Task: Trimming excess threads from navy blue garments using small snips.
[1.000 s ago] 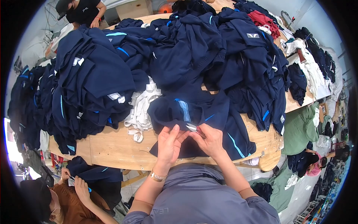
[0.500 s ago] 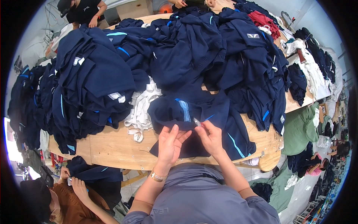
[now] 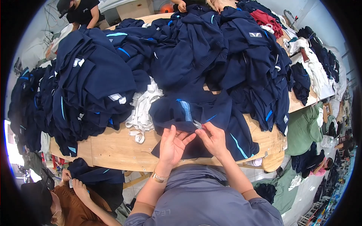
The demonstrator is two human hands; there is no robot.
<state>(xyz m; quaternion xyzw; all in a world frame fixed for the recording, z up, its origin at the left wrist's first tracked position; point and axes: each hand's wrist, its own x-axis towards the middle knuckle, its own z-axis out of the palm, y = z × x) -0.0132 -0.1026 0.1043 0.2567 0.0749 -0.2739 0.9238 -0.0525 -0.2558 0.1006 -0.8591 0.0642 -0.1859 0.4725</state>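
Note:
A navy garment (image 3: pixel 205 103) lies in front of me, with a light-blue strip (image 3: pixel 185 110) showing on its turned-back part. At its near edge, my left hand (image 3: pixel 172 146) is palm up, the thumb against the cloth and the other fingers curled loosely under the hem. My right hand (image 3: pixel 213 140) grips small thread snips (image 3: pixel 198 124) with a bit of red at the handle. Their pale blades point up and left, close to the hem beside the light-blue strip. Fine threads, if any, are too small to make out.
Heaps of navy garments (image 3: pixel 96 75) cover the wooden table (image 3: pixel 113 148). A bundle of white strips (image 3: pixel 145 109) sits left of my work. Red cloth (image 3: pixel 267 22) lies at the far right. A co-worker in brown (image 3: pixel 77 201) handles navy cloth at lower left; others stand across the table.
The snips have turned a little in my right hand, so more of their blades shows near the hem. My left hand has shifted slightly; the garment stays in place.

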